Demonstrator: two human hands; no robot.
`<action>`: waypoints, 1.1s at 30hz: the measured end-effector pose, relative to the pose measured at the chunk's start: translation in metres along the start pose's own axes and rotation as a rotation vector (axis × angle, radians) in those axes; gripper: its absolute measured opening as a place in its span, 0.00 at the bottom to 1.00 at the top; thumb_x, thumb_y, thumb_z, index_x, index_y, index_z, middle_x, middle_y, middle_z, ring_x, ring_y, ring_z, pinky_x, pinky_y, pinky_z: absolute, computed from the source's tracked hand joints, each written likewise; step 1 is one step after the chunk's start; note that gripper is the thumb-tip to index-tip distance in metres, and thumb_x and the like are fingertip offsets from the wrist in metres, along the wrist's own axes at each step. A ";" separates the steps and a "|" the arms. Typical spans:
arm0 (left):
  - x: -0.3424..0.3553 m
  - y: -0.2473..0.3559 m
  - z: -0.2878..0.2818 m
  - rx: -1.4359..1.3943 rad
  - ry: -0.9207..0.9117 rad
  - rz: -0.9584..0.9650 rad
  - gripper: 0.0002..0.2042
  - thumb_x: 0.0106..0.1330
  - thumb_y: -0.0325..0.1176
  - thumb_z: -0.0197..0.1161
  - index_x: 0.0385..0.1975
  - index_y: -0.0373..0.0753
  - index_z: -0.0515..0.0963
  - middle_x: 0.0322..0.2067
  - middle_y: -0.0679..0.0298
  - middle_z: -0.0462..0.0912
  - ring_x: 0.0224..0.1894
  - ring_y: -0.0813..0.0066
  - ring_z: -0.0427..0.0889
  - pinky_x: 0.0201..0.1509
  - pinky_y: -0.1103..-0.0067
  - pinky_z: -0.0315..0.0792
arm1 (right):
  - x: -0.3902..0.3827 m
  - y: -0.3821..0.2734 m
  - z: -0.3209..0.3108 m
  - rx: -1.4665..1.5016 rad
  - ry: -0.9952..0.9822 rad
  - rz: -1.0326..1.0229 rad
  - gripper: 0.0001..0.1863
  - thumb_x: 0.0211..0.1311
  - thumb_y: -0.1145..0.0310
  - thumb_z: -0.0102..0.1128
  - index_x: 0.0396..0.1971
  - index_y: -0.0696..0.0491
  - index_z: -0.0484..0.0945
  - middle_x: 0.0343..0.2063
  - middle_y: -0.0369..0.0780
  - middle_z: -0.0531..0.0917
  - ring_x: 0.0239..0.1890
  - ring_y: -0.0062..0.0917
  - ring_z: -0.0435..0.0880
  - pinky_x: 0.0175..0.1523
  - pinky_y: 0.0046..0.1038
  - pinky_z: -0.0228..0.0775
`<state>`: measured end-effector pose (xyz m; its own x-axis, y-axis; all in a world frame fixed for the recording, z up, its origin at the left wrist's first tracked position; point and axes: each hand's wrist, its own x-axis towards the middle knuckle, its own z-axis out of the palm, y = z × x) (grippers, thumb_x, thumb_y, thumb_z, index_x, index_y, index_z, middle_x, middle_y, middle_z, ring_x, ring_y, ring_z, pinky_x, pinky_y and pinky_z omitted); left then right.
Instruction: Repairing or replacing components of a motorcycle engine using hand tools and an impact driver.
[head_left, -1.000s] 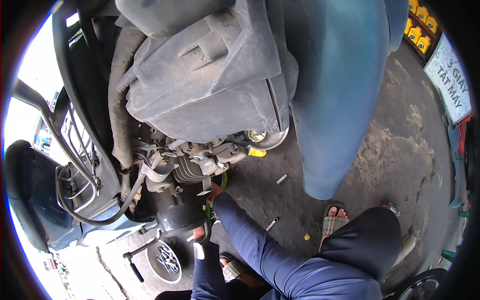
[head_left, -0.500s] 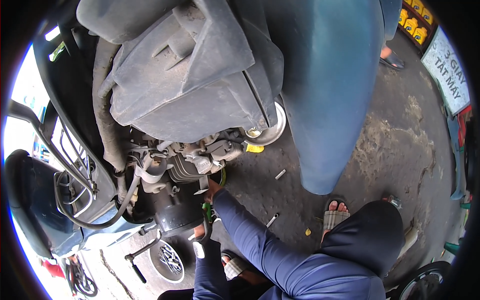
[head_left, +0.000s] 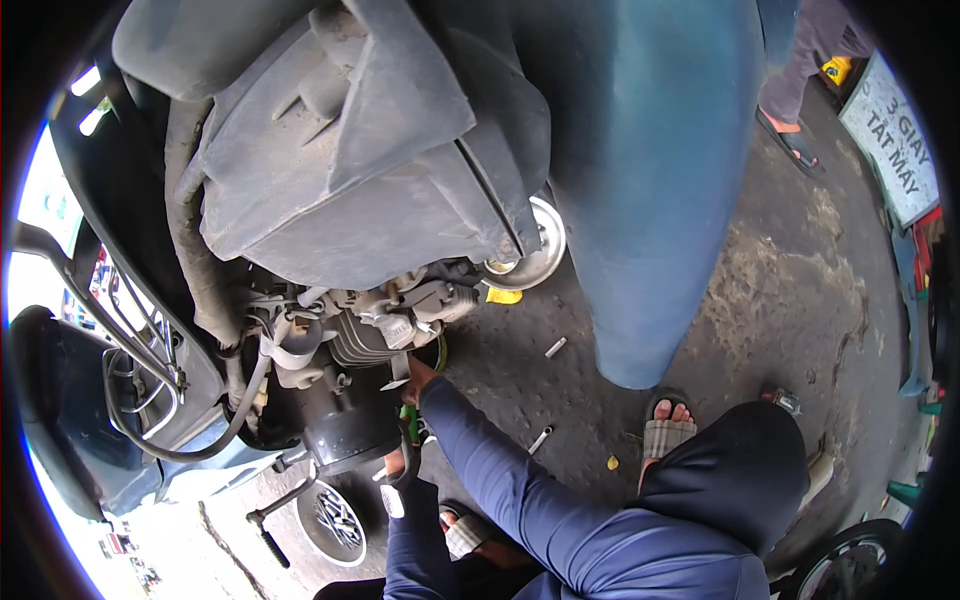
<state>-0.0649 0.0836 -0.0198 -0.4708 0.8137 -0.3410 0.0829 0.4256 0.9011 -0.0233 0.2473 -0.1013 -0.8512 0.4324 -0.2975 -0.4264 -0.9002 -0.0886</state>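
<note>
Both of my hands are low on the engine of a motorbike, under its finned cylinder (head_left: 362,340). My right hand (head_left: 420,378) reaches in beside a small metal bracket (head_left: 397,372), its fingers hidden behind the engine parts. My left hand (head_left: 394,462) is at the lower edge of the round black engine cover (head_left: 348,437), next to a dark curved lever (head_left: 408,450). Most of its fingers are out of sight, so I cannot make out what it grips. Something green (head_left: 407,415) shows between my hands, too covered to name.
A round tray of metal parts (head_left: 338,520) stands on the floor, near a foot lever (head_left: 270,530). A wrench-like tool (head_left: 540,440) and a short metal piece (head_left: 556,347) lie about. The blue body panel (head_left: 660,200) hangs over the right side. Another person's sandalled foot (head_left: 790,140) is at upper right.
The other person's leg has come further into view at upper right. My view has shifted slightly, while both hands stay at about the same places on the engine.
</note>
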 end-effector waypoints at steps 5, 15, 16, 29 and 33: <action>-0.004 -0.002 0.001 0.116 0.026 0.151 0.19 0.66 0.35 0.60 0.55 0.42 0.67 0.43 0.60 0.77 0.42 0.67 0.77 0.42 0.71 0.75 | 0.004 0.000 0.004 0.030 -0.017 0.050 0.14 0.68 0.53 0.42 0.47 0.39 0.71 0.16 0.34 0.69 0.05 0.20 0.54 0.11 0.23 0.43; -0.008 0.023 0.001 -0.584 0.106 -0.251 0.22 0.67 0.51 0.55 0.53 0.42 0.71 0.41 0.61 0.80 0.35 0.73 0.78 0.35 0.75 0.75 | 0.012 -0.004 0.001 0.078 -0.044 0.134 0.19 0.67 0.44 0.45 0.38 0.41 0.77 0.19 0.30 0.75 0.04 0.20 0.59 0.10 0.23 0.48; -0.008 0.021 0.000 -0.600 0.035 -0.204 0.22 0.67 0.51 0.55 0.53 0.42 0.71 0.41 0.61 0.80 0.35 0.73 0.78 0.35 0.75 0.75 | 0.012 -0.005 0.000 0.082 -0.037 0.124 0.18 0.66 0.44 0.46 0.38 0.41 0.77 0.19 0.31 0.76 0.05 0.20 0.60 0.11 0.23 0.49; -0.004 0.004 -0.006 -0.443 0.019 -0.096 0.18 0.69 0.45 0.53 0.52 0.41 0.71 0.40 0.61 0.80 0.32 0.75 0.77 0.34 0.77 0.75 | -0.074 -0.088 0.072 -0.909 0.773 -0.750 0.10 0.63 0.62 0.54 0.33 0.54 0.77 0.27 0.39 0.81 0.29 0.30 0.80 0.38 0.35 0.71; -0.003 0.019 -0.005 -0.607 0.089 -0.226 0.18 0.67 0.48 0.55 0.48 0.41 0.73 0.37 0.61 0.81 0.29 0.75 0.77 0.31 0.77 0.72 | -0.119 -0.158 0.021 -0.913 1.089 -1.106 0.11 0.64 0.65 0.56 0.30 0.60 0.74 0.23 0.42 0.79 0.25 0.30 0.77 0.34 0.31 0.68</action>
<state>-0.0662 0.0874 -0.0007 -0.4920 0.6833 -0.5395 -0.5250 0.2614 0.8099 0.1392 0.3393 -0.0319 0.4043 0.9044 -0.1365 0.0077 -0.1526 -0.9883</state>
